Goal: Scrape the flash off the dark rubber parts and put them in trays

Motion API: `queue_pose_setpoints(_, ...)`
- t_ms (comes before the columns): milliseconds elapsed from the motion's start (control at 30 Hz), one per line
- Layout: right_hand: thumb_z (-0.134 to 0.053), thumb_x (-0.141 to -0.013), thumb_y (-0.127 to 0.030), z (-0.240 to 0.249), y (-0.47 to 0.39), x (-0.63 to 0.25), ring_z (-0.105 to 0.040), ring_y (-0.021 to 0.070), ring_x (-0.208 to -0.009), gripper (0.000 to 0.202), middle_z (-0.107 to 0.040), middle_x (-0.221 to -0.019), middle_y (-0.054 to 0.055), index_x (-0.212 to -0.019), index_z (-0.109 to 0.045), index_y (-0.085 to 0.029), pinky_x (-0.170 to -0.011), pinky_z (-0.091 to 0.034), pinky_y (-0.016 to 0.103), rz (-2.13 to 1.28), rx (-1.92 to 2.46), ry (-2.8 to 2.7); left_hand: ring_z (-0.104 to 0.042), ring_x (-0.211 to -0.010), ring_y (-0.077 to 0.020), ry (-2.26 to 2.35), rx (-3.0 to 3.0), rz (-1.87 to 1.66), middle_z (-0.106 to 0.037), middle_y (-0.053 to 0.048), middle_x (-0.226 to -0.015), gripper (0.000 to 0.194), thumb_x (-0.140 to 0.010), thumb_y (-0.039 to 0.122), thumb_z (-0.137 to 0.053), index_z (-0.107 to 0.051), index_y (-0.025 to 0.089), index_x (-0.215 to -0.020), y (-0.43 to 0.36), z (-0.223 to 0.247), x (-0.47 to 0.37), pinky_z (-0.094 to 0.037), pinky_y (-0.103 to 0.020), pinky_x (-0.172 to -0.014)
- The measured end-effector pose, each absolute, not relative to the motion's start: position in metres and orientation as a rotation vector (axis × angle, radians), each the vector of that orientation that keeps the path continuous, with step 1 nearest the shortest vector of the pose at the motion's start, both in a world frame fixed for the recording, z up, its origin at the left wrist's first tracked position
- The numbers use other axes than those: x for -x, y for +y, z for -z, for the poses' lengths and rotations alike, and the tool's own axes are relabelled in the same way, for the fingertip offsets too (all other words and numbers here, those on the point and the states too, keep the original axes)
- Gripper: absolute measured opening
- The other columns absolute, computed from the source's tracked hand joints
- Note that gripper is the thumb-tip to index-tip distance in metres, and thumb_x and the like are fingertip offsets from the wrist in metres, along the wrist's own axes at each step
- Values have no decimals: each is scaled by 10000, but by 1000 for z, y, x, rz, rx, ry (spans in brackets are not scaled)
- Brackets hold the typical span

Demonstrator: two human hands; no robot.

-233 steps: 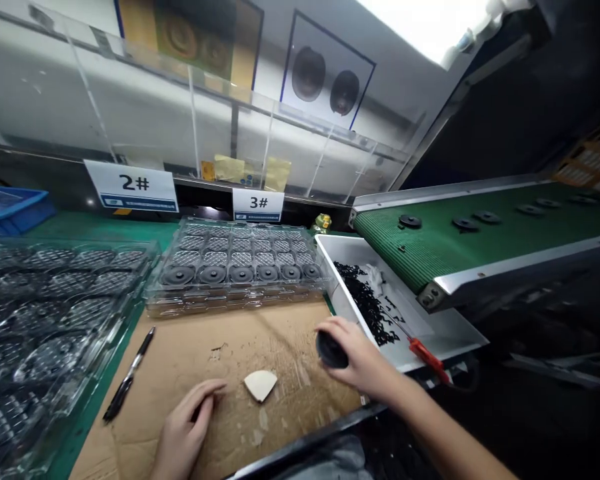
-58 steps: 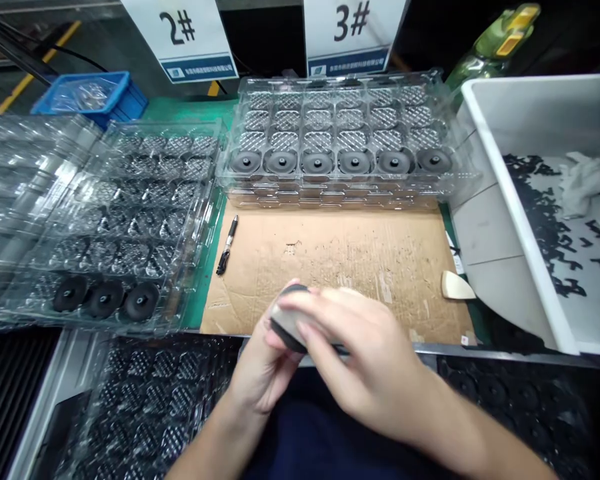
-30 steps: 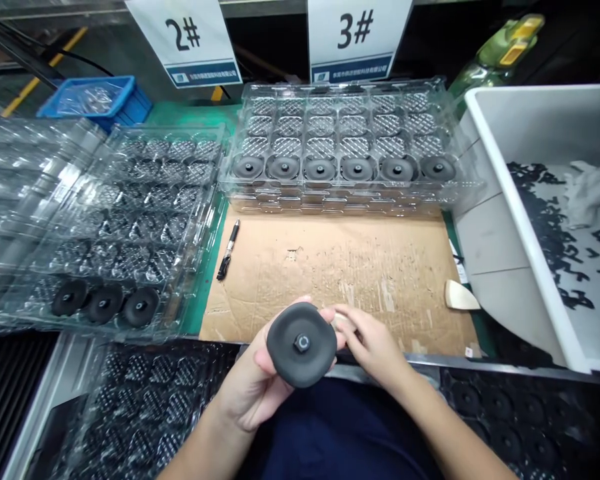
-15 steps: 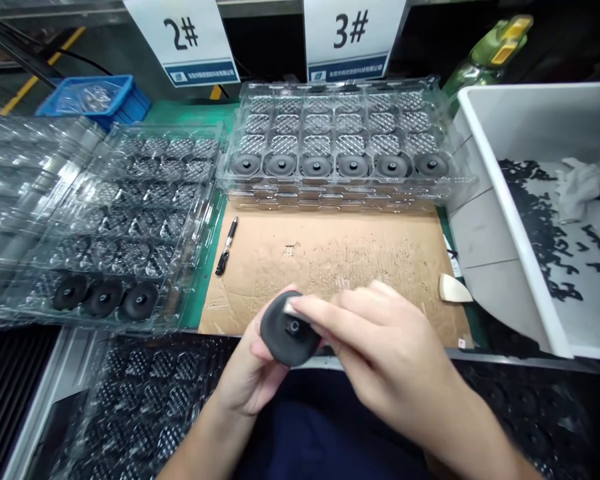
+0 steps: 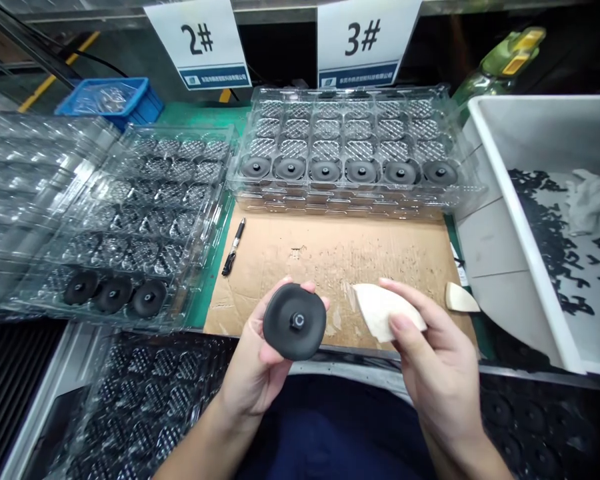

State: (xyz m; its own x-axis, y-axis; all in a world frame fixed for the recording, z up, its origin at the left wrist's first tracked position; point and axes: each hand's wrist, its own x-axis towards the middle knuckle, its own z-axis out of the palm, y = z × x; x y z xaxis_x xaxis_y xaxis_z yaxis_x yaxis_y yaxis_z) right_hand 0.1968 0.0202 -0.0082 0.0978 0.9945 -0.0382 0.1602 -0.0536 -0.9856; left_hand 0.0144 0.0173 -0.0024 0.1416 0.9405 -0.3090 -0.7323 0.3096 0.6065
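My left hand grips a black, dish-shaped round part by its rim, its concave face with a small central post turned up toward me. In my right hand, pinched between thumb and fingers, is a cream-coloured wedge-shaped pad, which looks like a sponge or felt. The pad is held apart from the black part, to its right. Both hands are over the near edge of a cardboard sheet.
Clear plastic trays with similar black parts stand behind the cardboard; another tray lies left. A pen and a second cream wedge rest on the cardboard. A white bin with small black pieces stands right, a blue basket back left.
My right hand has drawn back to the right from the black part, and the cream pad now shows plainly in it. My left hand still holds the part, now turned more face-up.
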Motion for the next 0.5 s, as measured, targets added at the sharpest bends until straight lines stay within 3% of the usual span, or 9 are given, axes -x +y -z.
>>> queue_pose_setpoints(167, -519, -867, -273, 7, 23, -196, -600, 200, -979, 326, -606, -1150, 34, -1193, -542, -277, -829, -511, 352, -1097, 1458, -1243, -602, -1029, -226, 693, -338, -1225, -630, -4, -1153, 508, -624, 210, -757, -598, 286, -1100, 17, 2, -17, -459, -302, -907)
queue_pose_setpoints(267, -522, -857, -204, -18, 26, -184, -589, 185, -980, 330, -614, -1135, 16, -1178, -546, -279, -815, -507, 315, -856, 1420, -1432, -606, -1018, -221, 701, -335, -1213, -637, 2, -1140, 505, -621, 203, -759, -603, 287, -1094, 17, 1, -20, -460, -300, -910)
queue_pose_setpoints(367, -504, -845, -147, -40, 30, -167, -589, 184, -928, 369, -626, -1102, 59, -1212, -509, -191, -791, -488, 330, -638, 1148, -1784, -599, -1021, -217, 720, -324, -1190, -648, 4, -1108, 472, -608, 257, -771, -624, 280, -1056, 15, 1, -21, -456, -296, -917)
queue_pose_setpoints(433, -467, -849, -126, -46, 33, -157, -594, 176, -864, 340, -650, -1010, 78, -1186, -511, -118, -765, -474, 340, -686, 960, -2001, -588, -1037, -216, 748, -310, -1175, -645, 5, -1110, 438, -637, 281, -749, -626, 283, -1057, 14, 2, -18, -459, -293, -914)
queue_pose_setpoints(500, -438, -854, -106, -47, 37, -152, -591, 146, -800, 291, -659, -928, 49, -1128, -537, -116, -722, -466, 309, -856, 881, -2128, -587, -1038, -211, 779, -299, -1196, -636, 21, -1128, 461, -637, 295, -749, -613, 307, -1078, 13, 5, -14, -471, -285, -897)
